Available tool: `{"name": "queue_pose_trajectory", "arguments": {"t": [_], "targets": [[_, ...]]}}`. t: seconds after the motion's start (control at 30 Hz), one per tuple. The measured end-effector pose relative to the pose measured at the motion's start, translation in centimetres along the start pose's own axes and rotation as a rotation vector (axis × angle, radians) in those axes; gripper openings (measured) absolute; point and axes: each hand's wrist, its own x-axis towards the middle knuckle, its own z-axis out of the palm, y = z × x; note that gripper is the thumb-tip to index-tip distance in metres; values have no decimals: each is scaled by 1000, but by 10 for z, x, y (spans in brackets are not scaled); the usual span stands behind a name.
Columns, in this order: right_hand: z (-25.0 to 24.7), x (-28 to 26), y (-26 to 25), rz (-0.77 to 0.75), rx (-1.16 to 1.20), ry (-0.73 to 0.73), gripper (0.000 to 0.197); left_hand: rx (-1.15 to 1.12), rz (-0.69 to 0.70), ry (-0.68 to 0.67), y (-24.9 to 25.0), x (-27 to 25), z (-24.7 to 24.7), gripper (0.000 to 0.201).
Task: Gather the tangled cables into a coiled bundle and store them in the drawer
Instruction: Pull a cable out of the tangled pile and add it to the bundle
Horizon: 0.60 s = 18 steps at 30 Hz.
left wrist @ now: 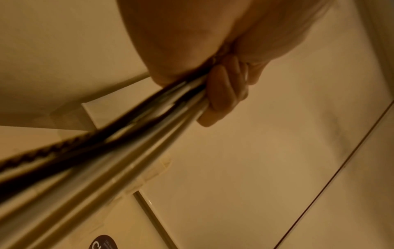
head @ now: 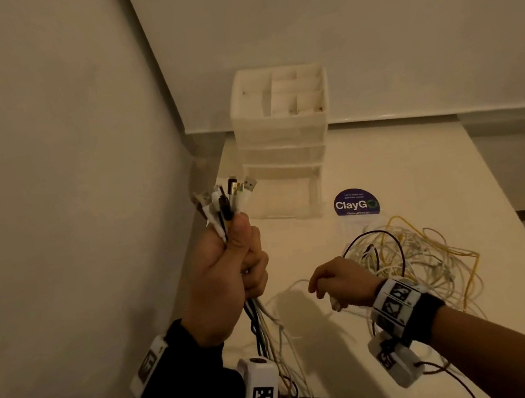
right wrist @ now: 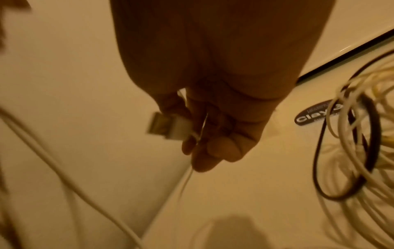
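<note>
My left hand [head: 230,266] is raised in a fist and grips a bunch of cable ends [head: 226,198], white and black, whose plugs stick up above the thumb. The strands [left wrist: 119,139] hang down from the fist, as the left wrist view shows. My right hand [head: 334,282] is low over the table and holds one white cable with a USB plug [right wrist: 164,126] between its curled fingers. A tangled pile of white, yellow and black cables [head: 416,256] lies on the table just right of that hand. The white drawer unit [head: 282,140] stands at the back with its bottom drawer [head: 280,201] pulled out.
A wall runs close along the left. A round dark ClayGo sticker [head: 355,202] sits on the white table [head: 422,165] between the drawer unit and the cable pile. The table's front edge is near my wrists, with cables hanging over it.
</note>
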Motion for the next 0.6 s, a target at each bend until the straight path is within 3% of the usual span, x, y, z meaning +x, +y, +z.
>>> {"name": "queue_pose_trajectory", "arguments": {"t": [0.1, 0.17, 0.33, 0.43, 0.53, 0.6], "targets": [[-27, -46, -8, -92, 368, 16, 44, 16, -16, -22, -1, 10, 9, 39], [-42, -73, -5, -239, 403, 44, 49, 33, -23, -52, -4, 17, 17, 39], [-62, -123, -5, -551, 383, 420, 9, 80, -32, -152, -10, 31, 51, 33], [-68, -140, -12, -637, 526, 590, 34, 72, -22, -194, -12, 36, 72, 30], [-66, -154, -33, -587, 958, 455, 42, 73, -11, -202, -14, 40, 91, 31], [-61, -161, -47, -549, 992, 387, 38, 90, 4, -211, -14, 40, 100, 34]]}}
